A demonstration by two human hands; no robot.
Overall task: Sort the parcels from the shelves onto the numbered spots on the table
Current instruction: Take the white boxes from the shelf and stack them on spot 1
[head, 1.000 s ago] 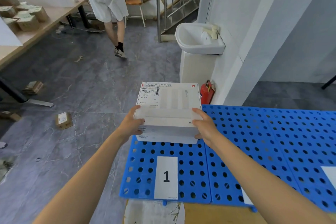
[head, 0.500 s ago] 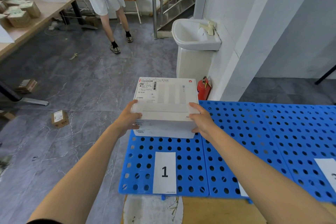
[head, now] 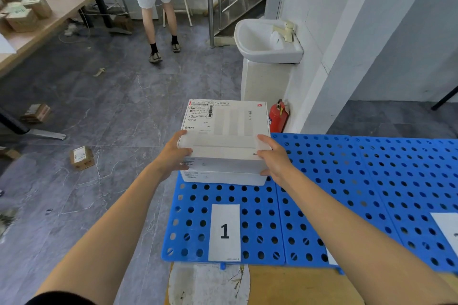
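A white parcel (head: 228,131) is gripped by both hands at its near corners; the left hand (head: 173,158) is wrapped round the left side with its thumb laid on top, and the right hand (head: 276,159) is clamped likewise on the right side. The parcel is held at the far left end of the blue perforated panel (head: 347,180), just beyond the paper label marked "1" (head: 224,231); whether its base is touching the panel cannot be told. A shipping label (head: 200,112) is seen on its top; a red fire extinguisher (head: 278,116) is seen just behind it; a small cardboard box (head: 81,158) is seen on the floor, well apart.
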